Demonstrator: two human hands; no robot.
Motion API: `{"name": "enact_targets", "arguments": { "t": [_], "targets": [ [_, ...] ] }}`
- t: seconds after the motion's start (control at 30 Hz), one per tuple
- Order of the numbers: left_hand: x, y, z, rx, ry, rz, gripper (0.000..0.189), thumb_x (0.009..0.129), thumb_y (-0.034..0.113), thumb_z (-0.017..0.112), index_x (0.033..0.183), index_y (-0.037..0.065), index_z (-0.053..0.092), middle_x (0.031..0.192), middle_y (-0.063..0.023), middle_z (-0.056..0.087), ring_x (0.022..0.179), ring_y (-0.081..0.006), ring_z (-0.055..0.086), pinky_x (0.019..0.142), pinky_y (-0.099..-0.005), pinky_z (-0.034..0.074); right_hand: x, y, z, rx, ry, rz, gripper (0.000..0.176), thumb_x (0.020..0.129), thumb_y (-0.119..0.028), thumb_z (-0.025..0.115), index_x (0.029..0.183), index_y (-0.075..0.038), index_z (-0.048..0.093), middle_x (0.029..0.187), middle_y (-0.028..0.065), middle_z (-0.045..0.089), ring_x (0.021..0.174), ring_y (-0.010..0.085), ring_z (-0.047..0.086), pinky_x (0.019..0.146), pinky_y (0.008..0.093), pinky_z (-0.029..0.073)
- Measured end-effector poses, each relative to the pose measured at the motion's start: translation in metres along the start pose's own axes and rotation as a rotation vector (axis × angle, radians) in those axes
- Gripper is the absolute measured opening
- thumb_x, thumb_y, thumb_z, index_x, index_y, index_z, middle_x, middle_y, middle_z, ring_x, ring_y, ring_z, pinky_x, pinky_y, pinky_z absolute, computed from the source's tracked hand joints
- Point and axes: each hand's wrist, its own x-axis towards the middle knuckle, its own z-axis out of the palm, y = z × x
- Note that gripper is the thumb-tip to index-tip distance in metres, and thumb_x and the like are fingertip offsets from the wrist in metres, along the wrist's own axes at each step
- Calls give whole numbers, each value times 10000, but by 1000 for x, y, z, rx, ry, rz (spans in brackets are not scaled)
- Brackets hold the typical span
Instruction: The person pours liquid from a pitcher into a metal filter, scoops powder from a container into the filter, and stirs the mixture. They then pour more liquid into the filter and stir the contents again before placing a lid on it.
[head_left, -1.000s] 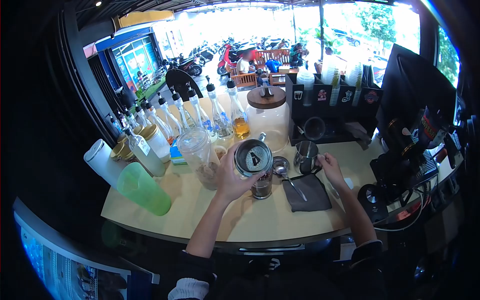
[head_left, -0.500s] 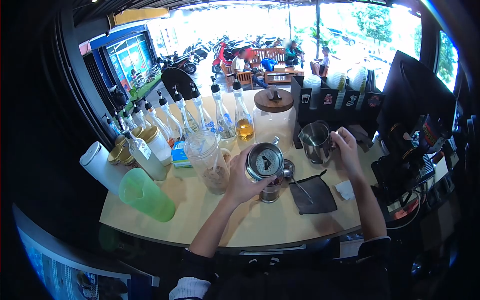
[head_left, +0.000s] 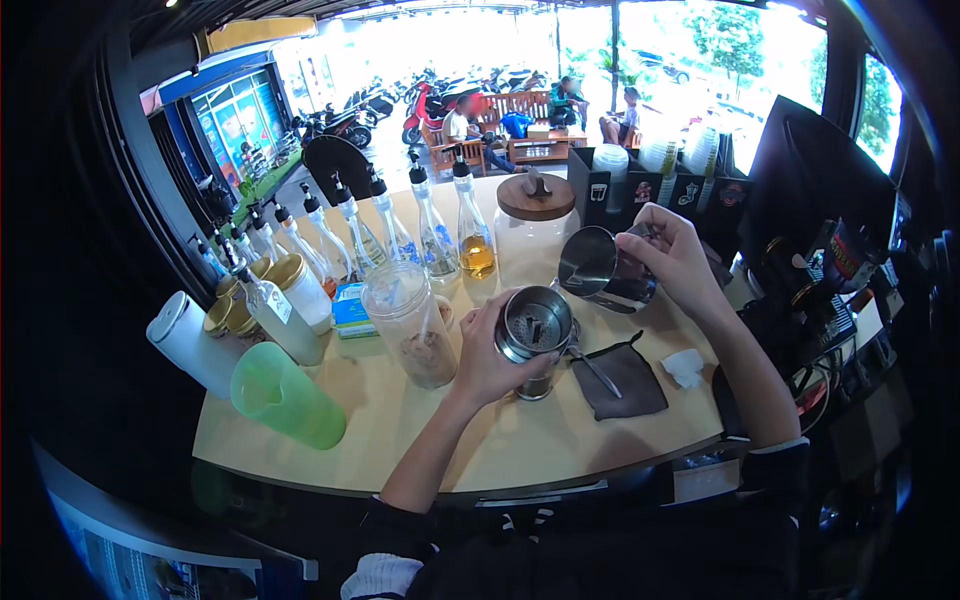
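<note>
My left hand is wrapped around a metal coffee dripper, whose perforated inside faces up. Under the dripper stands a glass, mostly hidden. With its fingers closed on the handle, my right hand holds a shiny metal pitcher in the air, tilted to the left with its mouth near the dripper. No stream of liquid can be made out between them. A spoon lies beside the dripper across a dark grey cloth.
A clear lidded container and a green pitcher stand left of my hands. Pump bottles line the far edge beside a wooden-lidded jar. A black cup holder is behind my right hand; a crumpled tissue lies right.
My right hand has raised the metal pitcher from near the table, moved it left and tipped it towards the dripper. My left hand still holds the dripper. The view has shifted slightly.
</note>
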Motion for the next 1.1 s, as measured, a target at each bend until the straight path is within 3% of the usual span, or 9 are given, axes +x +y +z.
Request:
{"name": "enact_targets", "arguments": {
  "t": [0.23, 0.33, 0.43, 0.5, 1.1],
  "targets": [
    [1, 1, 2, 3, 2, 25, 816, 560, 348, 877, 1217, 25, 516, 1085, -114, 638, 1007, -245, 623, 913, -375, 463, 6, -5, 7, -104, -30, -34, 251, 844, -88, 662, 712, -50, 452, 623, -60, 426, 598, -6, 379, 500, 184, 315],
    [2, 3, 2, 8, -7, 30, 811, 556, 327, 881, 1212, 15, 521, 1087, -120, 637, 1008, -239, 624, 901, -360, 478, 5, -18, 12, -131, -77, 26, 258, 873, -67, 642, 746, -70, 417, 690, -71, 413, 630, -30, 400, 534, 158, 345],
    [1, -1, 5, -22, -1, 21, 808, 555, 318, 881, 1210, 8, 524, 1087, -124, 636, 1014, -238, 624, 907, -358, 479, 3, -27, 18, -179, -53, 31, 282, 854, -77, 655, 735, -72, 399, 671, -74, 374, 608, -18, 330, 515, 181, 290],
    [0, -3, 7, -77, -45, -43, 831, 585, 363, 845, 1268, 78, 468, 1121, -82, 613, 1074, -243, 578, 990, -411, 320, 5, -25, 19, -196, -43, 21, 294, 839, -88, 666, 730, -71, 393, 658, -73, 347, 603, 0, 279, 511, 197, 251],
    [5, -12, 9, -75, -4, -17, 843, 566, 353, 857, 1259, 68, 470, 1136, -91, 604, 1074, -259, 575, 998, -417, 325, 4, -40, 24, -91, -49, 119, 306, 821, -127, 677, 729, -58, 393, 668, -54, 378, 635, 17, 311, 540, 208, 285]
  ]
}}
